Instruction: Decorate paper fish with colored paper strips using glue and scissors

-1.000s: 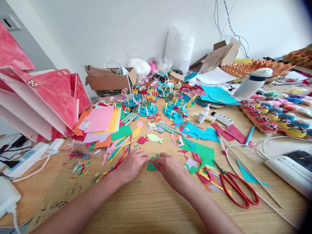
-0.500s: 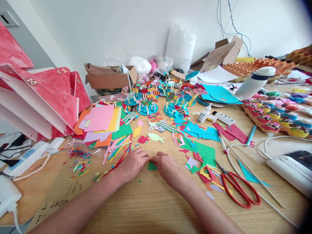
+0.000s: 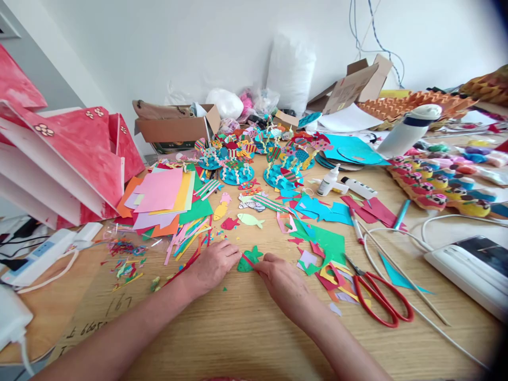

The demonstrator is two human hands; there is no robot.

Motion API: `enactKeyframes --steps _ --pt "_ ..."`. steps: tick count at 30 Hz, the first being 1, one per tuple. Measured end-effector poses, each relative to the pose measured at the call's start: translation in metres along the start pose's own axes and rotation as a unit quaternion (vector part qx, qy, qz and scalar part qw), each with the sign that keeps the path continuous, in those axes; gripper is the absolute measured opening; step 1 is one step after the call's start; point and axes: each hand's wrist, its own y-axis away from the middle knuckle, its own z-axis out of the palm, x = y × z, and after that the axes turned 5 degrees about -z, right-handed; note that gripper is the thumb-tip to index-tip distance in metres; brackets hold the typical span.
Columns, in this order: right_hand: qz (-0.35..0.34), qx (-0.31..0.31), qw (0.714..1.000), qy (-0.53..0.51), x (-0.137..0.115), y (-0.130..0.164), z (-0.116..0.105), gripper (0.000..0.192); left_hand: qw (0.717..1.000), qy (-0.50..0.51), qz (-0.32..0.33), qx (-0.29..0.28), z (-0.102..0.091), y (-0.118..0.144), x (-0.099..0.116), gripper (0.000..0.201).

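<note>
A green paper fish (image 3: pixel 249 260) lies flat on the surface toward its near edge, between both hands. The left hand (image 3: pixel 212 264) rests curled, fingertips touching the fish's left edge. The right hand (image 3: pixel 280 275) pinches a thin red strip (image 3: pixel 249 261) laid across the fish.

Green paper fish (image 3: pixel 249 260), apparently red-striped

We see a pale wooden worktop (image 3: pixel 246 333) strewn with cut paper: a stack of coloured sheets (image 3: pixel 162 198) at left, red-handled scissors (image 3: pixel 377 296) at right, a small green paper fish (image 3: pixel 249 260) near the middle, glue bottles (image 3: pixel 345 184) farther back.
</note>
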Motion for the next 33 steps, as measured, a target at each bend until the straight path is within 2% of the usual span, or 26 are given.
enactKeyframes --steps 10,13,16,19,22,26,29,33 --pt "-0.001 0.033 0.999 -0.018 0.015 0.025 0.02 0.032 1.0 0.009 0.0 0.005 0.002 0.002 -0.001 0.022" --pt "0.001 0.05 0.998 -0.033 0.014 0.031 0.018 0.03 0.998 0.052 -0.027 0.011 0.004 0.002 -0.001 0.026" --pt "-0.004 0.1 0.993 -0.06 0.013 0.04 0.014 0.028 0.992 0.114 -0.053 0.028 0.003 0.002 -0.005 0.029" --pt "-0.041 0.182 0.976 -0.109 0.015 0.053 0.016 0.027 0.978 0.17 -0.096 0.07 -0.012 0.003 -0.013 0.022" --pt "-0.099 0.249 0.951 -0.154 0.017 0.064 0.023 0.021 0.949 0.207 -0.192 0.14 -0.04 0.008 -0.027 0.012" --pt "-0.143 0.271 0.935 -0.177 0.017 0.068 0.033 0.017 0.916 0.212 -0.295 0.17 -0.07 0.02 -0.053 0.015" --pt "-0.167 0.283 0.929 -0.171 0.017 0.067 0.039 0.018 0.925 0.143 -0.327 0.128 -0.074 0.029 -0.07 0.022" --pt "-0.168 0.308 0.922 -0.165 0.024 0.067 0.049 0.011 0.945 0.053 -0.32 0.049 -0.064 0.036 -0.082 0.02"
